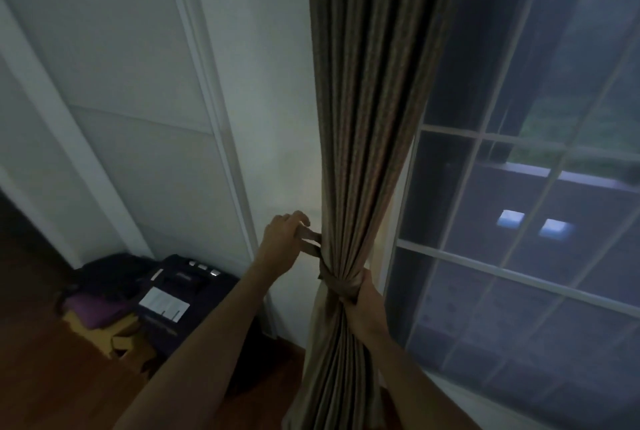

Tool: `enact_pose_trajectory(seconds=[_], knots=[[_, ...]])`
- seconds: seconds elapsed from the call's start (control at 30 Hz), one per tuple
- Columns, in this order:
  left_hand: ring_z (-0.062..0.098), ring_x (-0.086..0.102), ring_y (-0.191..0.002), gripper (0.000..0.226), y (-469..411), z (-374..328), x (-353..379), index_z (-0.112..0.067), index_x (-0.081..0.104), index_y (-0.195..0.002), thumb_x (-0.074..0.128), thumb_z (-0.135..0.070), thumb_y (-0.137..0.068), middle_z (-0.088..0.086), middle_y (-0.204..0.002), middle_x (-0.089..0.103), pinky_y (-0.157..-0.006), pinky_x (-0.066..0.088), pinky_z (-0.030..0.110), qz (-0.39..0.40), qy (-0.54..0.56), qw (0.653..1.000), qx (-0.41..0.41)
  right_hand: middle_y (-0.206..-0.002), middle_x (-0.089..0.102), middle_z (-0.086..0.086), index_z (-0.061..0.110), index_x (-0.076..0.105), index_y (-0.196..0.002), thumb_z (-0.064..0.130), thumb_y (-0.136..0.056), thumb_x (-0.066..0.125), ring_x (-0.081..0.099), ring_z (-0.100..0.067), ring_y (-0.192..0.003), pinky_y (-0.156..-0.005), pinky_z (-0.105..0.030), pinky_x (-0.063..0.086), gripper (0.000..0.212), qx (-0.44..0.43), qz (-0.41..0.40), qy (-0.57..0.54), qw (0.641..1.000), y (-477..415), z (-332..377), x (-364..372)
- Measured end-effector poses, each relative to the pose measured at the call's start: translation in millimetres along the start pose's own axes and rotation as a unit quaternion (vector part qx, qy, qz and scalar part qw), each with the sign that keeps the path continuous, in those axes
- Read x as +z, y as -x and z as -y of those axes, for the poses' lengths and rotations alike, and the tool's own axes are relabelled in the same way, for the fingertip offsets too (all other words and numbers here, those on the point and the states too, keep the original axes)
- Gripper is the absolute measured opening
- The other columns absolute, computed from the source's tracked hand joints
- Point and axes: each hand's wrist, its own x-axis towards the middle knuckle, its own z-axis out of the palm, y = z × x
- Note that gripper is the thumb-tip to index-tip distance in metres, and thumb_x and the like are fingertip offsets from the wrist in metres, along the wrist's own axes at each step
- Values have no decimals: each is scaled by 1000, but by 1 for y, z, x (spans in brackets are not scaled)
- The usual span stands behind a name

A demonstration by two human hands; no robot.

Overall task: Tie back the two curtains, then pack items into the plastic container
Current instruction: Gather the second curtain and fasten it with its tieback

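With your left hand [282, 242] pinching the tieback [334, 282] ends beside the wall and your right hand [363, 301] clenched around the gathered curtain [363, 152], any slackening risked the band slipping and the folds spilling loose.

The room is dim. A white wall [270, 83] stands in the middle, with white sliding door panels [114, 48] to its left. On the right is a big window [519, 221] with thin white bars; outside looks dark and bluish. The wood floor [52, 377] is brown. A dark suitcase [187, 291] lies in the corner where wall and doors meet, beside a black bag [110, 277].
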Motion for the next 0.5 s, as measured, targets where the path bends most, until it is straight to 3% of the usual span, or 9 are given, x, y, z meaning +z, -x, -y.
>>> enact_pose_trajectory(seconds=[0.03, 0.07, 0.1, 0.13, 0.23, 0.33, 0.43, 0.5], knots=[[9, 67, -78, 31, 9, -1, 0, -9, 50, -100, 39, 16, -85, 4, -81, 65, -68, 46, 19, 24, 151, 987, -57, -107, 52, 15, 35, 37, -119, 12, -95, 52, 52, 0, -97, -86, -15, 39, 37, 3, -3, 2, 1000, 0, 1, 1], [10, 69, -76, 32, 18, 0, 1, -9, 47, -102, 39, 17, -86, 6, -82, 68, -69, 49, 20, 41, 296, 948, -111, -109, 53, 13, 33, 38, -119, 12, -95, 52, 53, -4, -100, -88, -19, 41, 35, 2, -6, 3, 1000, 1, 1, 2], [17, 70, -78, 30, 27, 6, 3, -11, 47, -103, 43, 15, -88, 9, -84, 69, -73, 52, 25, 36, 401, 902, -157, -110, 54, 12, 31, 39, -120, 12, -95, 52, 54, -7, -103, -90, -22, 43, 34, 1, -9, 10, 1000, 2, 1, 3], [26, 68, -81, 27, 37, 12, 5, -14, 49, -102, 48, 9, -88, 11, -85, 69, -75, 54, 31, 27, 432, 881, -191, -111, 56, 11, 30, 41, -121, 11, -95, 52, 55, -9, -104, -91, -24, 44, 34, -5, -14, 16, 1000, 2, 0, 5], [26, 61, -77, 16, 60, 24, 9, -16, 55, -101, 64, -11, -89, 8, -79, 65, -68, 51, 33, 34, 380, 898, -219, -117, 58, 7, 24, 42, -128, 7, -93, 52, 56, -14, -111, -92, -25, 44, 41, -11, -18, 28, 999, 6, -3, 7], [16, 60, -66, 33, 70, 17, 15, -11, 57, -102, 75, -29, -81, 5, -78, 66, -55, 49, 25, 61, 322, 927, -185, -114, 56, 10, 34, 38, -121, 14, -96, 51, 57, -14, -110, -94, -28, 47, 34, -5, -23, 29, 999, 9, -3, 3], [10, 57, -60, 31, 79, 9, 23, -14, 60, -93, 63, -45, -87, -1, -72, 63, -49, 41, 16, 57, 209, 959, -182, -118, 57, 5, 29, 38, -127, 16, -97, 50, 57, -18, -113, -98, -33, 48, 34, 18, -25, 28, 999, 13, -6, -3], [11, 56, -60, 49, 90, 5, 33, -12, 63, -87, 44, -57, -91, -2, -67, 59, -53, 40, 17, 83, 164, 963, -196, -123, 58, 3, 26, 37, -134, 14, -95, 54, 56, -19, -117, -101, -37, 47, 44, 20, -27, 19, 999, 16, -9, -7]])
